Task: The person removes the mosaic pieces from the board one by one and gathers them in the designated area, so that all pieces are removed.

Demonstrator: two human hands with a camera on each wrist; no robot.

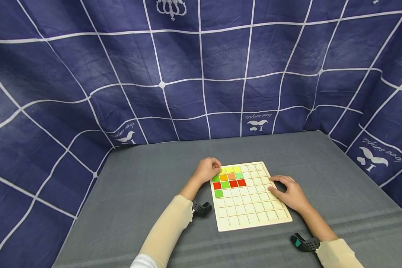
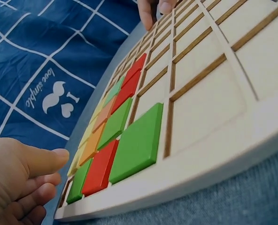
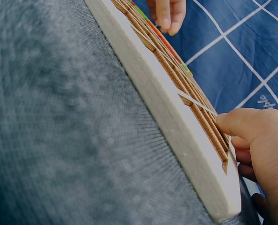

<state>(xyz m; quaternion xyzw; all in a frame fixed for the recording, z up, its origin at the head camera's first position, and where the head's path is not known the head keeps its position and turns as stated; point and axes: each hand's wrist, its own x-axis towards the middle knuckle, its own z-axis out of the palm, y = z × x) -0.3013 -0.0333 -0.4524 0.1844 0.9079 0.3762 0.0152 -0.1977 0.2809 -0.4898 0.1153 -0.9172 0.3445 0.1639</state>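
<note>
A pale wooden grid board lies on the grey cloth, with coloured square tiles in its far left cells. My left hand is at the far left corner, its thumb reaching toward the yellow tiles; no tile shows between its fingers. Below them are an orange tile, red tiles and a lone green tile. The corner cell is partly hidden by this hand in the head view. At the right edge, my right hand rests its thumb on the board, fingers spread beside it.
A grey cloth covers the table around the board. Dark blue curtains with white lines stand at the back and both sides. Black wristbands are worn on both wrists.
</note>
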